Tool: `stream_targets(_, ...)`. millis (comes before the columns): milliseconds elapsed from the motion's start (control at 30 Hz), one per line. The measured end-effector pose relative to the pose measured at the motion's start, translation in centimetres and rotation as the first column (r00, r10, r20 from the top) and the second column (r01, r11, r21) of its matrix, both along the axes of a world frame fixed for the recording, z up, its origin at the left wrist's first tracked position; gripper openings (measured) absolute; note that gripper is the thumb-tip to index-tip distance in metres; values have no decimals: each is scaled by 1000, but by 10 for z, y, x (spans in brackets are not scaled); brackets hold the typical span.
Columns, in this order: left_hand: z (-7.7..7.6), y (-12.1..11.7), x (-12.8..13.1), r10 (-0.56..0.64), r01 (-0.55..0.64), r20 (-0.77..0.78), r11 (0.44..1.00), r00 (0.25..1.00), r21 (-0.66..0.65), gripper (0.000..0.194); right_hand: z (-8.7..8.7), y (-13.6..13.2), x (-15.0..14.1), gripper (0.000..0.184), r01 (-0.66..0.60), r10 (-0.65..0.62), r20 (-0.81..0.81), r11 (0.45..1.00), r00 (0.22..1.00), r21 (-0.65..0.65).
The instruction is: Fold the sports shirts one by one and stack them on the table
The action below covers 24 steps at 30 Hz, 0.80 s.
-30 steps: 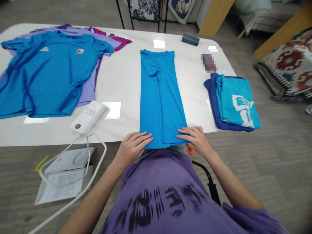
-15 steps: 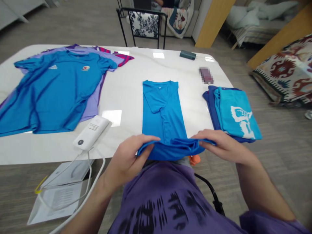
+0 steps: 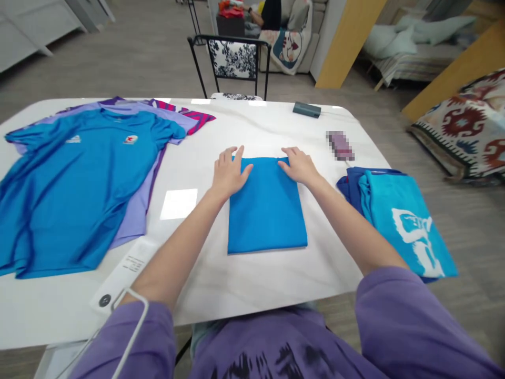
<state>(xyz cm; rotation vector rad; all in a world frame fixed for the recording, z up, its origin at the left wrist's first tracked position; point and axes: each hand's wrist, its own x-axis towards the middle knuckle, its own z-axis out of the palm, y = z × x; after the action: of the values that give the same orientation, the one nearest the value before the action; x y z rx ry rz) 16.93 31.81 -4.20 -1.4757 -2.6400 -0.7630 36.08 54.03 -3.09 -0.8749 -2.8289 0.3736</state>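
A blue T-shirt (image 3: 266, 210), folded into a flat, near-square bundle, lies on the white table (image 3: 209, 284) in front of me. At its far left corner rests my left hand (image 3: 230, 171), fingers spread and thumb on the cloth. My right hand (image 3: 299, 166) is at the far right corner, also with its fingers apart and the thumb over the fabric. Neither hand grips anything. To the left, a blue shirt with small chest logos (image 3: 84, 184) is spread out on top of a lilac shirt (image 3: 136, 210) and others.
Folded clothes with a turquoise piece on top (image 3: 406, 221) sit at the right edge. A pixelated phone-like object (image 3: 340, 146) and a dark case (image 3: 306, 109) lie farther back. A white power bank (image 3: 122, 273) with a cable is by my left forearm. A chair (image 3: 232, 60) stands beyond.
The near part of the blue T-shirt, held up at the table's near edge before, is now folded over the rest. Both hands have moved away from me and opened at the far corners.
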Motion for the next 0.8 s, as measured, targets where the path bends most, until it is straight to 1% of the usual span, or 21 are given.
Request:
stream_targets(67,-18,2,4,-68,67,-14,997,998,-44,77,-24,-4,-3,72,-26,27,60,1000,998,-15)
stream_targets(100,-25,3,5,-78,78,1,994,997,-78,76,-33,-7,-3,73,-33,35,71,999,997,-29)
stream_targets(167,-34,3,4,-75,82,48,985,996,-150,75,-44,-12,-1,76,-19,22,63,999,998,-42)
stream_targets(233,-38,2,0,-88,101,74,979,993,-180,75,-47,-14,2,87,42,-42,7,999,999,-13)
stream_targets(300,-38,-1,-4,-82,91,63,985,995,-145,74,-43,-14,6,100,151,-149,-70,988,986,31)
stream_targets(333,-38,-2,-6,-40,45,51,993,998,-111,75,-40,-14,9,103,215,-211,-91,976,973,41)
stream_targets(367,-37,-3,-8,32,-29,42,997,999,-76,77,-36,-12,11,103,270,-266,-88,962,960,38)
stream_targets(433,-35,-5,-12,208,-206,54,978,977,-44,85,-30,-9,15,94,335,-335,-21,942,942,14)
stream_targets(467,-35,-6,-14,275,-271,74,961,959,-55,89,-27,-8,16,87,342,-342,23,940,940,-2)
stream_targets(500,-34,-6,-16,313,-307,100,949,944,-75,92,-25,-7,16,78,333,-331,63,943,941,-22)
stream_targets(533,-33,-5,-17,327,-317,136,944,935,-89,90,-23,-7,15,68,317,-311,92,947,946,-49)
stream_targets(567,-32,-3,-17,324,-312,180,946,929,-90,84,-21,-8,14,57,296,-287,107,951,952,-85)
stream_targets(600,-29,-2,-16,310,-300,228,951,923,-79,73,-19,-10,14,47,273,-260,106,953,960,-132)
stream_targets(667,-22,1,-10,257,-259,319,965,912,-36,51,-14,-17,15,31,209,-207,36,944,978,-257)
stream_targets(733,-11,2,1,189,-217,385,976,903,28,38,-6,-27,22,26,122,-179,-116,915,977,-385)
stream_targets(800,2,-1,16,129,-193,417,974,900,114,33,4,-37,36,25,32,-185,-286,884,940,-467)
